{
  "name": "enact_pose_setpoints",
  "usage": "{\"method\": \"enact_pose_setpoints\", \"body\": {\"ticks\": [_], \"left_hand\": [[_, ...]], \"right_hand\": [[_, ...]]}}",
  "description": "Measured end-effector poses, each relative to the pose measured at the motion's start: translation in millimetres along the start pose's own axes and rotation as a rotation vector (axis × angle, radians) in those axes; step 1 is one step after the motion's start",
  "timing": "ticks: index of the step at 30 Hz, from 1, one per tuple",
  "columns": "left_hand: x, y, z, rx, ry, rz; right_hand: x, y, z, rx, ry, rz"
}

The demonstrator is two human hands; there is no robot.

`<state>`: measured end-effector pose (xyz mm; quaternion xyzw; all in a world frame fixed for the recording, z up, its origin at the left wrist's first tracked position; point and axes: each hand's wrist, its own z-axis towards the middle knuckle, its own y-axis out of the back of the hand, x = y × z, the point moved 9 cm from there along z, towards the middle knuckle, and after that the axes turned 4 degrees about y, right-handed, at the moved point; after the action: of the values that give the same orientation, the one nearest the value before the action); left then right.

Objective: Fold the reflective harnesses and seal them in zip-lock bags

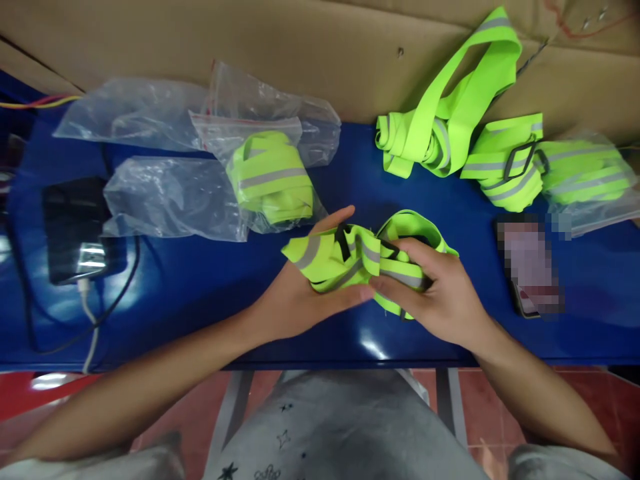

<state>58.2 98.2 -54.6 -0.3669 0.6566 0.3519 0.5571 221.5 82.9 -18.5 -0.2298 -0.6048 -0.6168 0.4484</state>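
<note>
A neon yellow-green strap (345,257) with grey reflective stripes is bunched between both hands, above the blue table near its front edge. My left hand (300,293) is wrapped round the strap's left part, thumb along its lower side. My right hand (437,287) pinches the right part between thumb and fingers, and the two thumb tips nearly meet in the middle. Black pieces show among the folds. A loop of the strap curves up behind my right fingers, and another part hangs below them.
Clear plastic bags (175,193) lie at the left, beside a bagged strap bundle (275,177). A black device (75,230) with cables sits far left. Loose straps (450,113), a buckled bundle (505,163), another bagged bundle (585,170) and a phone (530,267) are at right. Cardboard (350,60) stands behind.
</note>
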Motion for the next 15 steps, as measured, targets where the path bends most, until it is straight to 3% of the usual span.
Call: {"method": "enact_pose_setpoints", "body": {"ticks": [3,6,11,15], "left_hand": [[20.2,11.8,6.5,-0.081,0.203,-0.196],[31.1,17.5,12.2,-0.073,0.294,-0.395],[29.3,19.8,10.1,-0.043,0.23,-0.375],[19.9,-0.6,1.7,0.098,0.195,-0.556]], "right_hand": [[-7.1,6.8,1.9,0.042,-0.067,0.157],[-21.4,14.9,1.0,0.067,-0.173,0.286],[-36.7,23.1,-7.8,0.017,-0.318,0.593],[-29.5,19.1,-17.6,0.053,-0.34,0.823]]}}
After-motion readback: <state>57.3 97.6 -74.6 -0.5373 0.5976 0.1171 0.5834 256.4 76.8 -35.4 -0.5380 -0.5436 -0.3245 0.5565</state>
